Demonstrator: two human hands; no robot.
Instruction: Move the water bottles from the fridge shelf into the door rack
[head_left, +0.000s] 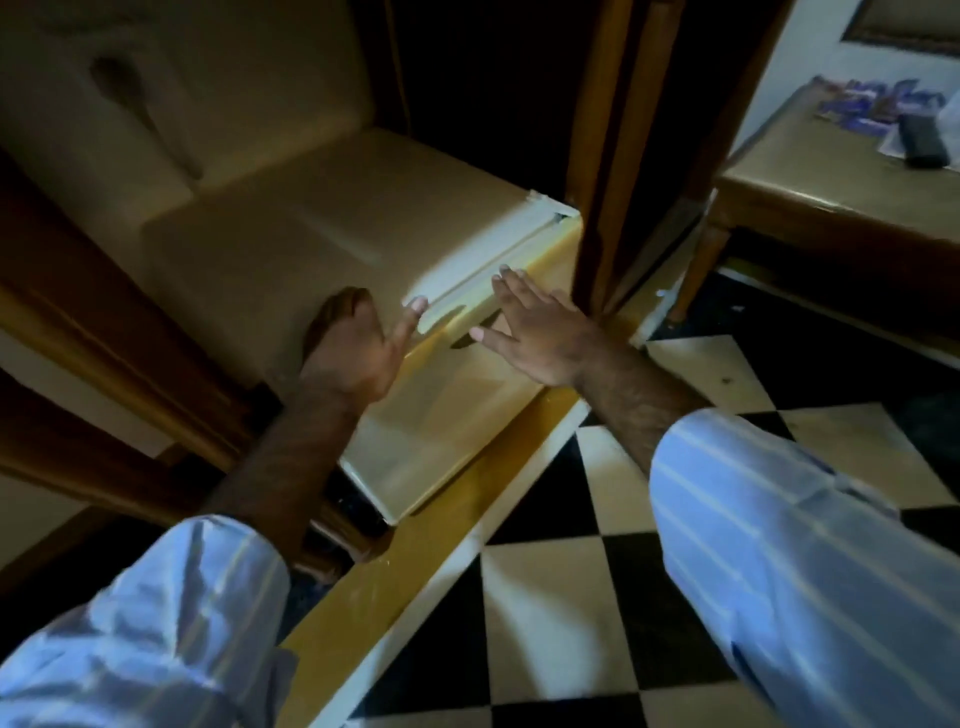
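A small cream fridge (322, 228) stands low in a wooden cabinet, seen from above. Its door (452, 415) is shut, so the shelf, the door rack and any water bottles are hidden. My left hand (358, 348) rests at the top front edge of the fridge, fingers apart, thumb at the door seam, holding nothing. My right hand (535, 332) lies flat and spread against the top of the door, near its right corner, also holding nothing.
Dark wooden cabinet frames (613, 156) flank the fridge on both sides. A yellow floor ledge (415, 561) runs in front. Black-and-white checkered tiles (561, 597) cover the floor to the right. A wooden table (831, 171) at the upper right carries packets and a dark remote (922, 140).
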